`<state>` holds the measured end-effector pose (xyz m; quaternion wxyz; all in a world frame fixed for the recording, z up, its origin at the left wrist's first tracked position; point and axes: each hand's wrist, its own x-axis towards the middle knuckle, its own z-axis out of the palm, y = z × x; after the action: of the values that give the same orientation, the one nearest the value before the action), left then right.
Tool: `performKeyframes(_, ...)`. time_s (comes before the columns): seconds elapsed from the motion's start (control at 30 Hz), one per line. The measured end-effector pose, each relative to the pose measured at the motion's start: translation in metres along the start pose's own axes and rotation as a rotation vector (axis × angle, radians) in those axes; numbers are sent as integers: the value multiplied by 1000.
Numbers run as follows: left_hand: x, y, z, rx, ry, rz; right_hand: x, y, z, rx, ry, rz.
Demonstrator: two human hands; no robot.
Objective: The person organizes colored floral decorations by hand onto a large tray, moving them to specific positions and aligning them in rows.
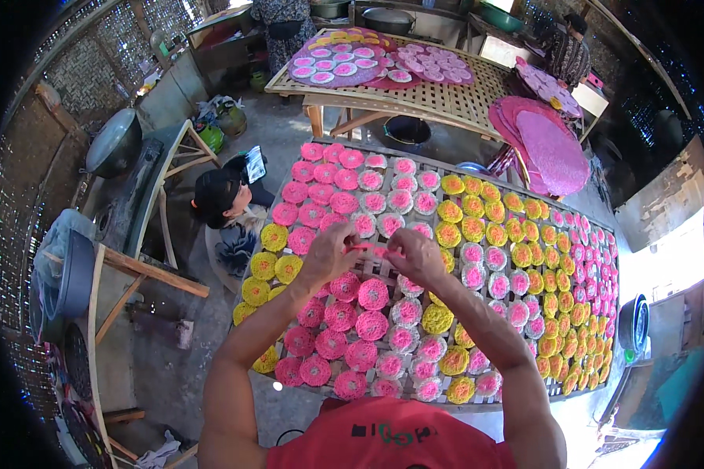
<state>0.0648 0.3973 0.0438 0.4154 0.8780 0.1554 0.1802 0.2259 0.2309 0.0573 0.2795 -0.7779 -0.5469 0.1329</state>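
Over a slatted rack (381, 268) covered with round, flower-like pieces, my left hand (331, 253) and my right hand (416, 256) face each other with a small gap between them. A thin pink piece (372, 251) spans that gap, its two ends pinched in my fingertips. Solid pink rounds (372, 293) lie below and left of my hands. White-rimmed pink rounds (400, 201) are just above them. Yellow rounds with orange middles (447, 234) lie to the right, and more yellow ones (263, 265) sit at the rack's left edge.
A person (229, 202) sits by the rack's left side near a phone (256, 164). Beyond, a woven table (352, 97) bears pink mesh sheets (551, 146) and more rounds. Two other people (284, 29) (566, 53) are at the back. A wooden stand (152, 272) is at left.
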Motion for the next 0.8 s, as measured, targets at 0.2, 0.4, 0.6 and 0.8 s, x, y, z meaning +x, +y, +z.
performKeyframes(0.2,-44,-16,3,336,130,323,-49,1,37,-305,66,-298)
performKeyframes(0.4,-72,-6,2,434,35,151,-56,-22,44,-224,-67,-228)
performKeyframes(0.6,-68,-12,4,-37,-55,-108,-40,-30,26,-64,-104,-61)
performKeyframes(0.8,-85,2,5,310,98,375,-72,-25,41,-286,134,-296)
